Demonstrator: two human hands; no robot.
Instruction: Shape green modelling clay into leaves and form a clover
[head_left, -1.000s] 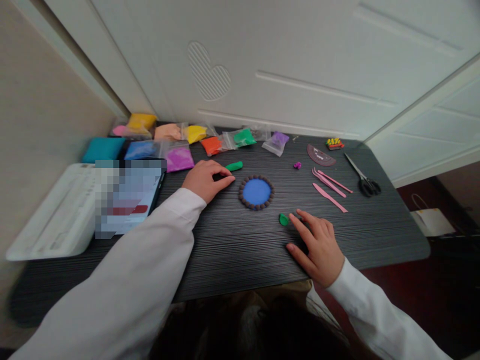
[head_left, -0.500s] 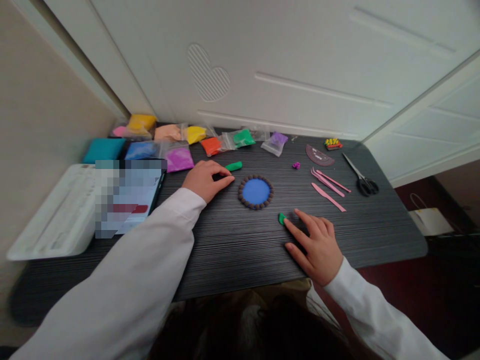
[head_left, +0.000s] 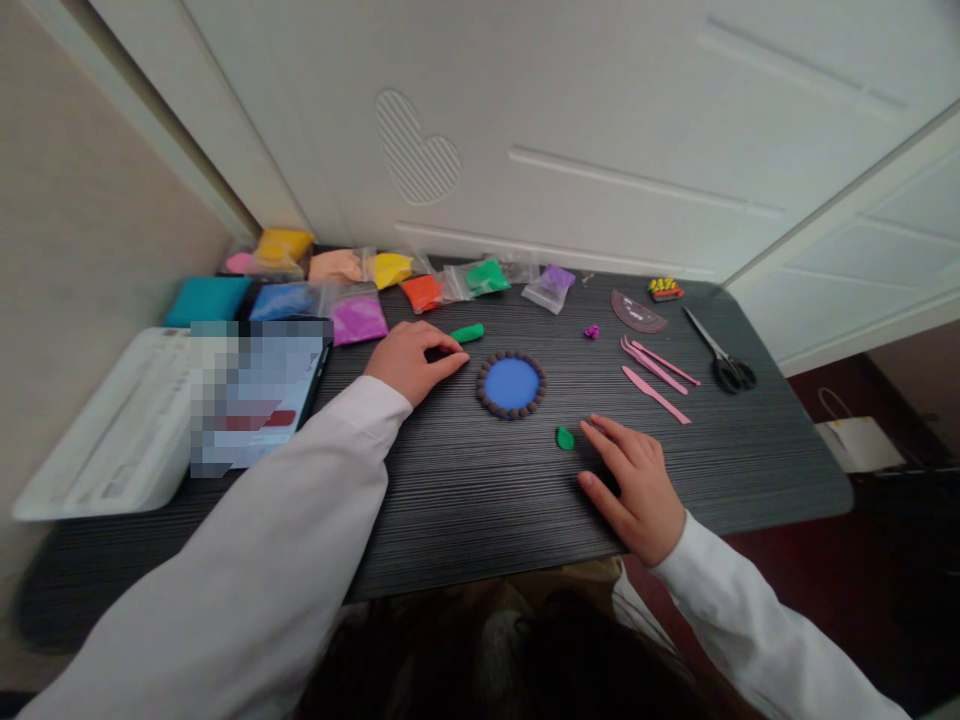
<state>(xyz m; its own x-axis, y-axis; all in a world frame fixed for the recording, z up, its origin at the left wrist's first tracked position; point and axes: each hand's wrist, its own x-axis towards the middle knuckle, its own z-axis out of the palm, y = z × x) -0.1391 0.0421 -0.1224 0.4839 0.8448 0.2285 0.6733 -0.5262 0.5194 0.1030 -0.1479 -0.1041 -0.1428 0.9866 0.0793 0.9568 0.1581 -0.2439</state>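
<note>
Left hand (head_left: 418,360), mid-frame left of the blue disc (head_left: 511,385), is partly covering the green roll (head_left: 469,333); grip narrow, contact between fingertips unclear. Right hand (head_left: 637,490), lower right of centre, is hovering or resting, grip wide, beside the small green piece (head_left: 565,438). Pixelation is masking the tablet (head_left: 262,400) at left; bare counter (head_left: 465,500) is lying open below the disc.
</note>
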